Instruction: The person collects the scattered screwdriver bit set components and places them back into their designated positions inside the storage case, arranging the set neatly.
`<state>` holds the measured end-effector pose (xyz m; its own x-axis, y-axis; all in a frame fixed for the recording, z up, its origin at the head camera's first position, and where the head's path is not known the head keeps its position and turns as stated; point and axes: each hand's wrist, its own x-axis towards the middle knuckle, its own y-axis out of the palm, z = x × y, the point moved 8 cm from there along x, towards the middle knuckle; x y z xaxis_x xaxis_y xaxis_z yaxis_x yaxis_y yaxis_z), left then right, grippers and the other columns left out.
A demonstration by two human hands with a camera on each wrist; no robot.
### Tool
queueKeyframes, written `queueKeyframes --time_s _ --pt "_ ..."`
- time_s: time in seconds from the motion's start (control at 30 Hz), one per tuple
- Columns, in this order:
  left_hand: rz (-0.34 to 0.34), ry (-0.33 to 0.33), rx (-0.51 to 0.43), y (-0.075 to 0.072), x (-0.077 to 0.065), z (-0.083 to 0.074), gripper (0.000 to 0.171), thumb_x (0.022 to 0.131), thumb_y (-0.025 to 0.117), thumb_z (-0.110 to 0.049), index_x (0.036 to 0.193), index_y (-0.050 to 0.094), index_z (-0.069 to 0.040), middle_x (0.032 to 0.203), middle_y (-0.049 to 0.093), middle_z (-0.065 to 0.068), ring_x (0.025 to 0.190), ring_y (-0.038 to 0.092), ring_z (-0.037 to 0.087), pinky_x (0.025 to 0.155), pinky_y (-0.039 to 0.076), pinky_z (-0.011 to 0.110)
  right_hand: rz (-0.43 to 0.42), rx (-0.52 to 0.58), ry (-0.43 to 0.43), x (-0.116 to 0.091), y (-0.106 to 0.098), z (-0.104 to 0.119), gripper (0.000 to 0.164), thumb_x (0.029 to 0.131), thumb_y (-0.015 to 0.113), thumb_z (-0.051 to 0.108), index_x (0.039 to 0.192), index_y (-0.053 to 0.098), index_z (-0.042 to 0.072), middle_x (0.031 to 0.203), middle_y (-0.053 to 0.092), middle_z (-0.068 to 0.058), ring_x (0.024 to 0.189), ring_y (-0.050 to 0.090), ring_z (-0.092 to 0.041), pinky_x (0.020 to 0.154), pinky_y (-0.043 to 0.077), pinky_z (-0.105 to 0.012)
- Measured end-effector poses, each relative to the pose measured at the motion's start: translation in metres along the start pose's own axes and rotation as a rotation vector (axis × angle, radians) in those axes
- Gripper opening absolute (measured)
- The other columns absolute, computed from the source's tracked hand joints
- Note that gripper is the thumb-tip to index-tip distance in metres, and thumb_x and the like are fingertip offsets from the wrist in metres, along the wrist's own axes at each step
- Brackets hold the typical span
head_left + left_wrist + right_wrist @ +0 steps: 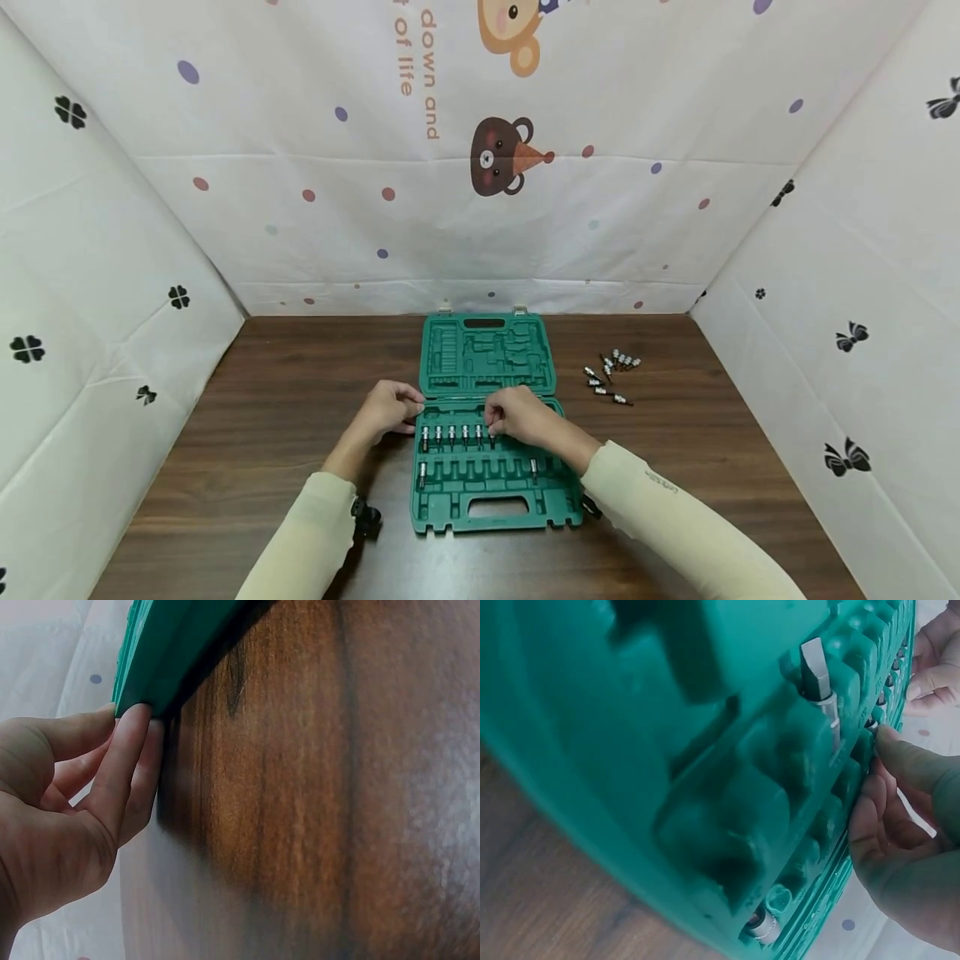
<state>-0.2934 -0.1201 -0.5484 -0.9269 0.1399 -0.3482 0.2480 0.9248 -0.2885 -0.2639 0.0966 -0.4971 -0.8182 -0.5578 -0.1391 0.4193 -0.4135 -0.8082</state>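
Note:
A green tool case [498,524] lies unfolded on the table, with a row of silver-and-black bit sockets [452,435] in its upper slots. My left hand [384,410] pinches the case's edge near the hinge, thumb on top and fingers against the side wall [161,664]. Over the upper row, my right hand [517,414] pinches a bit socket [492,440] at the right end of the filled slots; its top is hidden by the fingers. In the right wrist view, a flat-tipped bit [815,667] stands in a slot near my right hand [907,840].
Several loose bit sockets [621,400] lie on the wooden table [300,467] right of the case lid [487,390]. One socket [422,475] sits at the lower row's left end, another [534,471] farther right. Patterned cloth walls [300,242] surround the table.

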Motion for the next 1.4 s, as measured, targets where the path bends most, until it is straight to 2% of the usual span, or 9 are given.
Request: queueKeyframes --time_s 0.1,0.23,0.57,0.93,1.13,1.4 --pt "-0.004 0.001 0.004 0.001 0.0 0.001 0.013 0.1 0.065 0.0 0.109 0.074 0.002 0.119 0.067 0.019 0.089 0.07 0.023 0.066 0.065 0.036 -0.008 -0.004 0.01 0.0 0.0 -0.001 0.01 0.09 0.08 0.009 0.093 0.071 0.012 0.089 0.066 0.002 0.079 0.06 -0.009 0.07 0.055 -0.029" --pt "-0.011 0.01 0.009 0.0 0.0 0.0 0.012 0.1 0.065 -0.001 0.109 0.073 0.001 0.119 0.067 0.019 0.091 0.069 0.025 0.067 0.065 0.036 -0.016 -0.023 0.036 0.002 -0.002 -0.003 0.018 0.087 0.083 0.012 0.1 0.07 0.011 0.095 0.062 -0.002 0.084 0.054 -0.013 0.074 0.053 -0.034" --pt "0.003 0.004 0.012 -0.002 0.001 -0.001 0.013 0.1 0.064 0.0 0.11 0.073 0.002 0.114 0.069 0.019 0.095 0.069 0.025 0.068 0.065 0.036 0.035 -0.053 0.07 0.01 0.0 -0.003 0.023 0.087 0.084 0.015 0.105 0.071 0.011 0.095 0.063 -0.002 0.083 0.054 -0.014 0.077 0.054 -0.036" --pt "0.018 -0.01 0.009 -0.004 0.001 -0.003 0.013 0.1 0.064 0.0 0.11 0.072 0.002 0.113 0.069 0.018 0.092 0.069 0.023 0.067 0.065 0.036 0.075 -0.049 0.053 0.014 -0.004 -0.004 0.019 0.088 0.083 0.015 0.103 0.072 0.013 0.098 0.067 -0.001 0.088 0.059 -0.013 0.079 0.055 -0.035" --pt "0.021 -0.007 0.009 -0.004 0.003 -0.001 0.014 0.101 0.064 0.0 0.111 0.073 0.002 0.114 0.069 0.018 0.092 0.069 0.024 0.067 0.065 0.036 0.094 -0.033 0.052 0.015 -0.005 -0.003 0.016 0.091 0.079 0.01 0.106 0.073 0.011 0.1 0.068 -0.003 0.092 0.062 -0.015 0.082 0.057 -0.038" --pt "0.02 0.002 0.012 -0.004 0.004 -0.001 0.014 0.101 0.064 -0.001 0.112 0.073 0.002 0.116 0.069 0.019 0.094 0.07 0.025 0.068 0.065 0.036 0.053 -0.059 0.021 0.013 -0.005 -0.001 0.016 0.091 0.079 0.011 0.106 0.073 0.011 0.101 0.069 -0.002 0.092 0.064 -0.015 0.081 0.058 -0.036"
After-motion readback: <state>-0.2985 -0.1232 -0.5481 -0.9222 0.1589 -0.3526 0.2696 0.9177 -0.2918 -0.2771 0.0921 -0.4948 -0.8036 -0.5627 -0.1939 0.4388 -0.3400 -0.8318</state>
